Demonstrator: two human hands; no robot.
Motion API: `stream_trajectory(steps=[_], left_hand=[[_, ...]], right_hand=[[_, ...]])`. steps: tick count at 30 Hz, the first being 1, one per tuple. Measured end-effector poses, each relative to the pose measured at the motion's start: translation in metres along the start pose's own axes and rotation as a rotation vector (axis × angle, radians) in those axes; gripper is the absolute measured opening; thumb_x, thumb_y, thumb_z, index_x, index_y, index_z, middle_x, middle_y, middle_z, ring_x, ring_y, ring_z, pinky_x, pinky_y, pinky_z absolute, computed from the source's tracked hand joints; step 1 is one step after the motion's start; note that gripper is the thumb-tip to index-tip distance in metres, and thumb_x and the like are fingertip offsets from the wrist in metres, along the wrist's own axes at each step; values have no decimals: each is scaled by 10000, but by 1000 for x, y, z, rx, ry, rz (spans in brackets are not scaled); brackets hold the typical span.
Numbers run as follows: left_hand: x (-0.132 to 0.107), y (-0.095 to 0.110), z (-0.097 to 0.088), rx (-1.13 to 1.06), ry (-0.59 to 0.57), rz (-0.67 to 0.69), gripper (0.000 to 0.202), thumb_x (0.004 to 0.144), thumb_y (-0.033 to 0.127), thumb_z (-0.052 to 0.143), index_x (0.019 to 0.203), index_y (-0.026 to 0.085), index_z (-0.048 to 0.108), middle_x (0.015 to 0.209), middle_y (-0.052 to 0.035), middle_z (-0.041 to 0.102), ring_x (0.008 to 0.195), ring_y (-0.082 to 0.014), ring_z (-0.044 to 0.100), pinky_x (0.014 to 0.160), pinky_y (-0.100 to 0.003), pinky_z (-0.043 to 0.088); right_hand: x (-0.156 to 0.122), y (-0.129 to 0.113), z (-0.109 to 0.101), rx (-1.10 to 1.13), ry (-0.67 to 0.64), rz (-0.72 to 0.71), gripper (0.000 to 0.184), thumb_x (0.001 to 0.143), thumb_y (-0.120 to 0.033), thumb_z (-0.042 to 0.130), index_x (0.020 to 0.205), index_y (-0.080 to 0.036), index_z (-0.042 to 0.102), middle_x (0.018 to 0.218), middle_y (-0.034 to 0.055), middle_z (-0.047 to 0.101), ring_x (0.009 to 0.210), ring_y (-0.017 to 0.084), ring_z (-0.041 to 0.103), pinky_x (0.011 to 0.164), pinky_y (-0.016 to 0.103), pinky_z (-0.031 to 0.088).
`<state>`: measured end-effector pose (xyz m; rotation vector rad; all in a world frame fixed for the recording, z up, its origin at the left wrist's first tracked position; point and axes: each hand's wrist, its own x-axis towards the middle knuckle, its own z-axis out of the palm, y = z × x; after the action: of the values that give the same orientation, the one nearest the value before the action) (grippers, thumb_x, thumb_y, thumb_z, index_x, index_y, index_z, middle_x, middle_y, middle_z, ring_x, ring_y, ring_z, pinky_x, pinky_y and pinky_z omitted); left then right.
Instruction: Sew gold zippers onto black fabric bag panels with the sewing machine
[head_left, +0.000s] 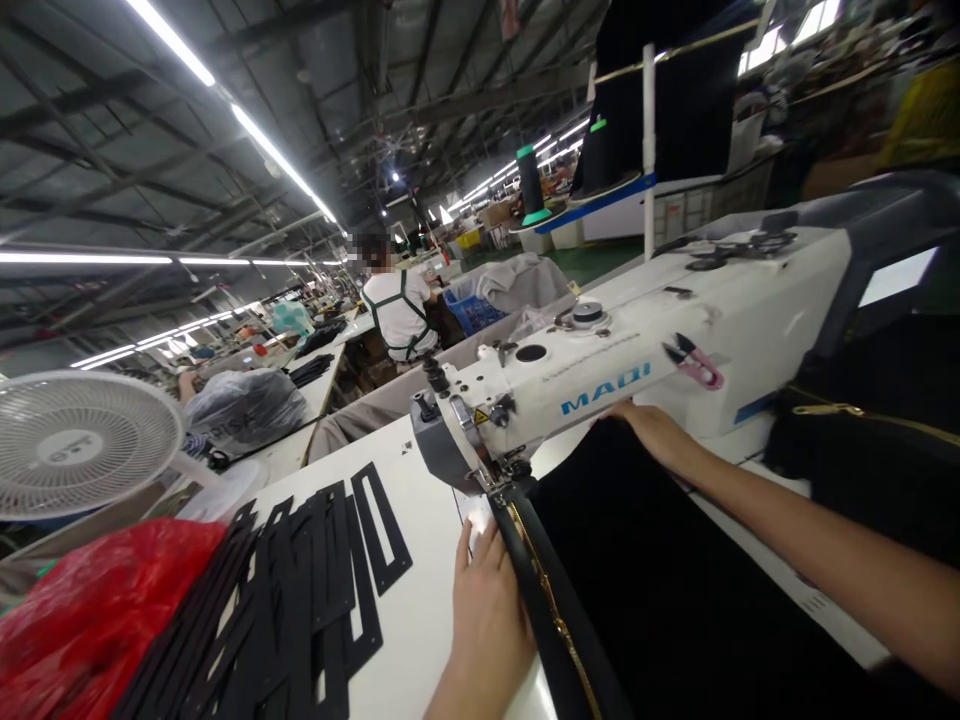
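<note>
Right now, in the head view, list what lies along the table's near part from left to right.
Red plastic bag → stack of black frame-shaped cut pieces → left hand → gold zipper strip → black fabric → right hand, reaching under the sewing machine.

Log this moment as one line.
left hand flat beside black zippered fabric | right hand on fabric under white sewing machine

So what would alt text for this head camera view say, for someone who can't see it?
Two bare hands guide black fabric with a gold zipper under a white sewing machine: left hand flat beside the zipper, right hand behind the fabric. Black cut-out pieces lie to the left in a busy factory.
</note>
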<state>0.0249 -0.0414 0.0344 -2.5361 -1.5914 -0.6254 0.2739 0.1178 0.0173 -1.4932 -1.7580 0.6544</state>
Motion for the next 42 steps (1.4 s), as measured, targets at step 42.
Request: stream_trajectory(steps=[42], left_hand=[[-4, -13, 15, 212, 137, 187, 470, 679, -13, 366, 1090, 79, 576, 1136, -166, 628, 1060, -299, 593, 893, -522, 502]], right_hand=[[-90, -70, 64, -263, -224, -918, 247, 884, -104, 403, 1025, -34, 594, 1151, 163, 571, 1141, 241, 482, 1024, 364, 363]])
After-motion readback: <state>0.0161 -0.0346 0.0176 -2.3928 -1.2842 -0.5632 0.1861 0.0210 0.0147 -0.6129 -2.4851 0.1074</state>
